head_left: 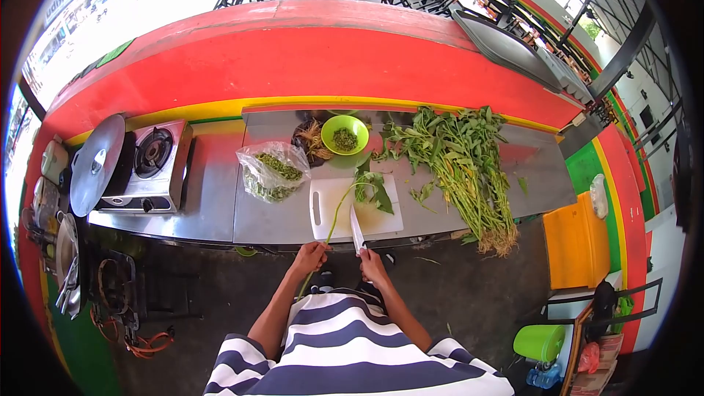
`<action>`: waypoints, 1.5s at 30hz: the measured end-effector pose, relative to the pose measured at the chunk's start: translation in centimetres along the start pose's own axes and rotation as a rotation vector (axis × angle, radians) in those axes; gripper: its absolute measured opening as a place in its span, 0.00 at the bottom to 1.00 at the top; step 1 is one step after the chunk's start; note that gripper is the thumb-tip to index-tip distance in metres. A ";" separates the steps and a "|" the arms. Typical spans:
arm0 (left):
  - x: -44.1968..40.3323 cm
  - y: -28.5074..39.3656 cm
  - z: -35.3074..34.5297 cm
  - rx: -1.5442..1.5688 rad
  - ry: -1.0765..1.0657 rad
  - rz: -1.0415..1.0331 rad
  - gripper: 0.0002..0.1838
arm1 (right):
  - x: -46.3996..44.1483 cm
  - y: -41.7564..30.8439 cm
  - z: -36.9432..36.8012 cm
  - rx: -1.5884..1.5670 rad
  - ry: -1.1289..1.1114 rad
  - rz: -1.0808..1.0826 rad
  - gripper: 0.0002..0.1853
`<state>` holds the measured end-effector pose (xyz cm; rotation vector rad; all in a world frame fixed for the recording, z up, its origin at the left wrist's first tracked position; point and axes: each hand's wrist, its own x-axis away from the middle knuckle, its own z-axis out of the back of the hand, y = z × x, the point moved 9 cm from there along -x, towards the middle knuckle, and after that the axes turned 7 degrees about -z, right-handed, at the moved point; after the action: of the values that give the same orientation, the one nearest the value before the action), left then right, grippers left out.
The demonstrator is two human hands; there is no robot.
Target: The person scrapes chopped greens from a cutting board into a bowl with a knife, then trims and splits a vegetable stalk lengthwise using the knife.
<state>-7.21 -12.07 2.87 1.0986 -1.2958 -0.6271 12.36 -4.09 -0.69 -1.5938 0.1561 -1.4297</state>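
My left hand is closed around the long green stem of a leafy vegetable, just off the counter's front edge. The stem's leaves lie on a white cutting board. In my right hand is a knife with its blade pointing away from me over the board. Behind the board stands a lime green bowl with chopped greens inside. Left of it lies a clear plastic bag of cut green pieces. A large bunch of leafy greens with roots rests on the right.
A gas stove stands on the left, with a large round metal lid leaning beside it. Brownish roots lie next to the bowl. A red wall runs behind the steel counter. An orange cabinet stands at right.
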 end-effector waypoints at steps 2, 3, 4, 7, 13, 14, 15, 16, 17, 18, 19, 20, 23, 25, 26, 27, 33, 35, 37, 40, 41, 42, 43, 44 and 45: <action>-0.4 -1.4 0.6 0.097 -0.023 0.068 0.18 | 0.6 0.7 0.1 -0.119 -0.021 -0.051 0.19; -0.6 -2.2 0.6 0.191 -0.053 0.138 0.19 | 0.8 0.7 0.3 -0.116 -0.020 -0.047 0.19; -0.8 -2.3 1.0 0.193 -0.053 0.135 0.19 | 1.0 0.6 0.4 -0.154 -0.036 -0.041 0.19; -0.6 -2.4 0.2 0.441 -0.160 0.174 0.22 | 1.3 0.3 0.7 -0.196 -0.038 -0.026 0.20; 0.8 1.5 -0.5 0.190 -0.201 0.094 0.28 | 1.0 -1.8 1.5 -0.102 0.011 0.024 0.20; 0.9 1.9 -0.7 0.157 -0.221 0.089 0.28 | 0.9 -2.0 1.8 -0.059 0.024 0.034 0.20; 0.9 2.3 -1.0 0.125 -0.243 0.082 0.28 | 0.7 -2.2 1.9 -0.059 0.028 0.035 0.20; 0.8 2.2 -1.0 0.125 -0.246 0.081 0.28 | 0.3 -2.3 2.0 -0.019 0.051 0.042 0.19; 0.9 1.9 -1.1 0.101 -0.248 0.087 0.28 | -0.2 -2.4 2.2 0.021 0.074 0.048 0.19; 1.0 1.5 -1.1 0.077 -0.249 0.094 0.28 | -0.6 -2.3 2.3 0.020 0.078 0.048 0.19; 1.1 1.5 -1.2 0.076 -0.252 0.093 0.28 | -0.9 -2.5 2.4 0.064 0.090 0.045 0.19; 1.3 1.3 -1.2 0.071 -0.244 0.101 0.27 | -1.1 -2.6 2.6 0.107 0.103 0.041 0.18; 2.0 0.6 -1.4 0.086 -0.225 0.127 0.27 | -1.1 -3.3 2.8 0.173 0.115 0.037 0.19; 1.8 0.6 -1.5 0.104 -0.216 0.145 0.27 | -1.2 -3.9 3.0 0.232 0.147 0.070 0.20; 2.0 0.5 -1.6 0.123 -0.213 0.149 0.27 | -1.1 -3.9 3.2 0.292 0.180 0.099 0.21; 2.1 0.5 -1.7 0.143 -0.211 0.153 0.26 | -1.3 -3.6 2.9 0.290 0.180 0.092 0.21; 3.6 2.6 -1.6 0.196 -0.229 0.138 0.24 | -1.7 -4.0 2.8 0.566 0.303 0.182 0.22; 3.9 2.0 -1.0 0.215 -0.204 0.148 0.24 | -1.9 -3.9 2.9 0.560 0.313 0.203 0.22; 4.4 1.5 -0.5 0.233 -0.174 0.155 0.24 | -1.8 -3.9 3.2 0.526 0.298 0.232 0.21; 4.9 0.8 0.4 0.160 -0.136 0.186 0.24 | -0.7 -4.6 3.8 0.479 0.333 0.301 0.21; 5.1 0.6 0.5 0.143 -0.131 0.193 0.24 | 0.1 -5.2 4.3 0.466 0.379 0.340 0.20; 5.2 0.4 0.7 0.126 -0.127 0.202 0.24 | 0.5 -5.5 4.4 0.471 0.373 0.339 0.20; 5.3 0.2 0.8 0.130 -0.123 0.205 0.24 | 0.6 -5.5 4.5 0.508 0.370 0.316 0.20; 5.3 0.1 0.8 0.135 -0.128 0.203 0.23 | 0.6 -5.5 4.5 0.542 0.367 0.291 0.20; 5.3 0.0 0.8 0.138 -0.136 0.201 0.23 | 0.7 -5.6 4.6 0.541 0.365 0.288 0.20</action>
<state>-6.80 -16.98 5.09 1.0342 -1.5647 -0.4732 13.67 0.96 4.34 -0.8303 0.1833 -1.3744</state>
